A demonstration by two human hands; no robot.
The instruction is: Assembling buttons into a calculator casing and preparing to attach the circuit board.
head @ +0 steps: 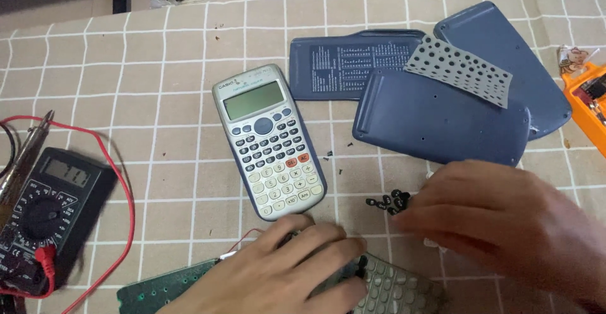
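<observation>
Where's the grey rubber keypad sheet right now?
Head view, upper right: the grey sheet lies across two blue covers, right of the calculator.

- Looks like a home repair bench for small electronics, set on a table under a beige checked cloth [158, 68].
- Black multimeter [50, 207] with red lead at left.
- Opened blue calculator shells [442, 121], bare green circuit board [170, 289].
- Orange tool case [587, 102] at right edge.

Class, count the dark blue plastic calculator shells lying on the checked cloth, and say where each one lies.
3: the printed cover at top centre, the front shell right of the calculator, and the rear shell behind it, partly overlapped. Hands may hide more.
</observation>
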